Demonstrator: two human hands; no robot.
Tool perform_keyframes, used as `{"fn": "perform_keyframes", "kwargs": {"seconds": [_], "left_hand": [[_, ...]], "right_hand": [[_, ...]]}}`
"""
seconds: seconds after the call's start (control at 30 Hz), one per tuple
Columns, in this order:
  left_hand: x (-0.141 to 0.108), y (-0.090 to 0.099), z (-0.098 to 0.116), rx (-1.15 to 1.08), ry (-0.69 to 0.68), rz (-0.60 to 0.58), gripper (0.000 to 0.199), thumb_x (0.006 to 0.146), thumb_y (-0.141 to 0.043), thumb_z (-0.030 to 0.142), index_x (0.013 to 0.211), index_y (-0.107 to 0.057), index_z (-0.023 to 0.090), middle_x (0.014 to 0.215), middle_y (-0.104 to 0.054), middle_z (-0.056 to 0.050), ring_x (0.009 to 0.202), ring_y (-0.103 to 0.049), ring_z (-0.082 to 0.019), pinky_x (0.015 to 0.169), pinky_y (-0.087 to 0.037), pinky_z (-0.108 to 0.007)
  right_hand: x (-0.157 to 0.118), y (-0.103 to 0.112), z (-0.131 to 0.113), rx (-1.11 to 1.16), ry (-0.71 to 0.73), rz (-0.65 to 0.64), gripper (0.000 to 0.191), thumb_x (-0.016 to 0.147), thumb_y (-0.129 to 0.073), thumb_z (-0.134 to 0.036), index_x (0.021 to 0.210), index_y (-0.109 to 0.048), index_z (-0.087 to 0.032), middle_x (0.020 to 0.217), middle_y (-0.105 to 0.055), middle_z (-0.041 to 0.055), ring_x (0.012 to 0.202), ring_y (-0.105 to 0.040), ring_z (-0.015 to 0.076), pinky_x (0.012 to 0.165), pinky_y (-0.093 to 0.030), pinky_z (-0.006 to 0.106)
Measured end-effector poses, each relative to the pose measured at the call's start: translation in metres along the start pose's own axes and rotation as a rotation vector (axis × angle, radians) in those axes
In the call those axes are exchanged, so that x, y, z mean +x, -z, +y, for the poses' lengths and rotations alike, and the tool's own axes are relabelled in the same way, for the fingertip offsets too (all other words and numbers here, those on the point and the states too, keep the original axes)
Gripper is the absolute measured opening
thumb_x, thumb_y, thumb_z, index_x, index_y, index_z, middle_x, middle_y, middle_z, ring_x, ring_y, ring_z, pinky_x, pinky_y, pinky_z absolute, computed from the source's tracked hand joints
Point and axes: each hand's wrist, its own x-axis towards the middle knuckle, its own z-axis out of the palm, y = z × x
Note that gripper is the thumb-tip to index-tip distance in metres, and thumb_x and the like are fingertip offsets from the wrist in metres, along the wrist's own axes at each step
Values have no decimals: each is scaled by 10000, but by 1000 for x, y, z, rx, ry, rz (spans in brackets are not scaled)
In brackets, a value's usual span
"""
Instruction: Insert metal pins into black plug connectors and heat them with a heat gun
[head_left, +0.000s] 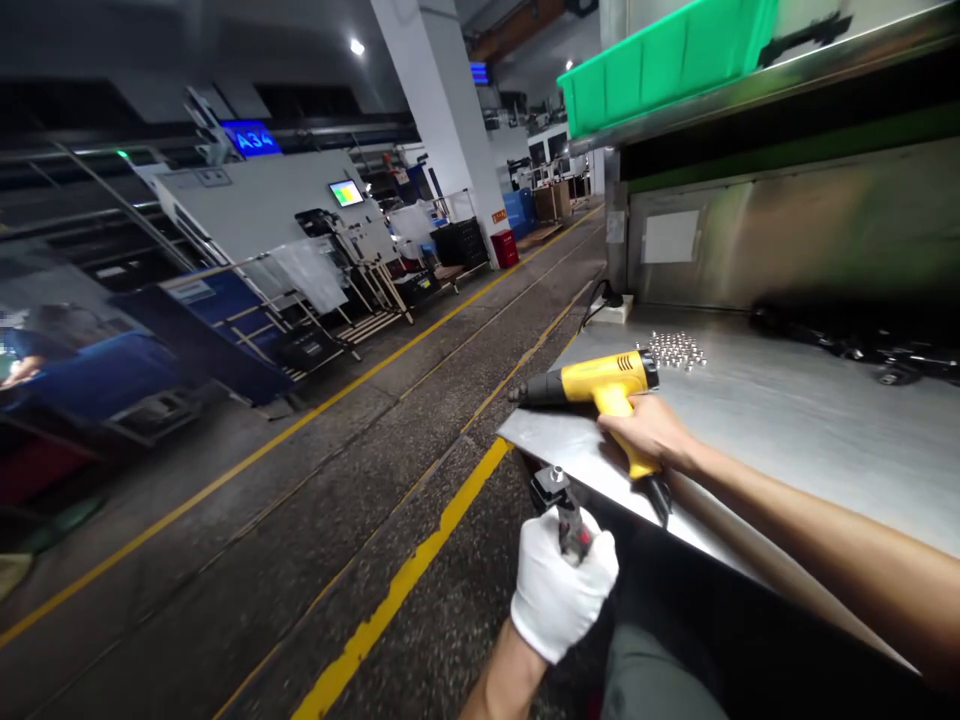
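Observation:
A yellow heat gun (609, 378) with a black nozzle is at the left corner of the metal table, its nozzle pointing left. My bare right hand (651, 430) is closed around its handle. Beyond the table's front edge, my left hand (562, 580), in a white glove, grips a dark metal part (571, 525). A small silver fitting (556, 474) sits upright at the top end of that part. The heat gun's nozzle is above and apart from it. Several small silver pieces (675, 350) lie on the table behind the heat gun.
The metal table (795, 430) extends to the right, with dark parts (885, 355) at its back. A green bin (667, 65) stands on the shelf above. A white socket block (613, 309) with a black cable is at the table's back left. A person (22, 360) is at the far left.

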Motion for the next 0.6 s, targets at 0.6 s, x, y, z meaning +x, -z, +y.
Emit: {"fn": "perform_keyframes", "kwargs": {"seconds": [0.6], "left_hand": [[-1,-19,-8,-33,-331,-271,118,890,-532,276,997,-547,229,868,-591,-49,765,-602,-182,750,-553,-315]], "right_hand": [[-50,31,14,-424,215,248,434,971,-589,-550,1167,-653,-168,1099,-684,84,956,-666,219,867,-556,442]]}}
